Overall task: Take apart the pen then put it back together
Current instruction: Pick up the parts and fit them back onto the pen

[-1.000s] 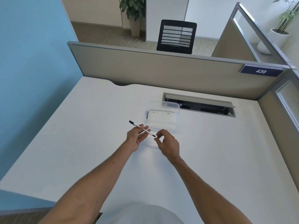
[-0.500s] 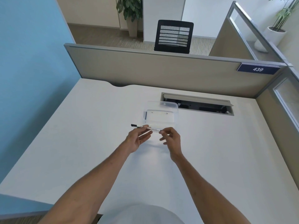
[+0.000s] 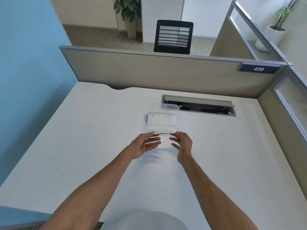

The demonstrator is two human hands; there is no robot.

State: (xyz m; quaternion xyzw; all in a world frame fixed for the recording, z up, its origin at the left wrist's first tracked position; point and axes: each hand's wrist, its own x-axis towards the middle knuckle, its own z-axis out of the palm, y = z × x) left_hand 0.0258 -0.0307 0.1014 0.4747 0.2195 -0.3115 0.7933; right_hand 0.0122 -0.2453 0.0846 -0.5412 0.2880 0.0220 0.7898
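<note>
A thin white pen lies level between my two hands, just above the white desk and right at the near rim of a clear plastic box. My left hand pinches the pen's left end with thumb and forefinger, the other fingers spread. My right hand pinches the right end the same way. Both ends are hidden by fingertips. A dark pen part stands against the box's left inner wall.
The white desk runs to a beige partition at the back. An open cable slot sits behind the box. A blue wall borders the left, a glass-panelled partition the right.
The pen went from slanted to level and moved forward to the box's near rim. My right hand now grips its right end, and my left hand slid out to its left end.
</note>
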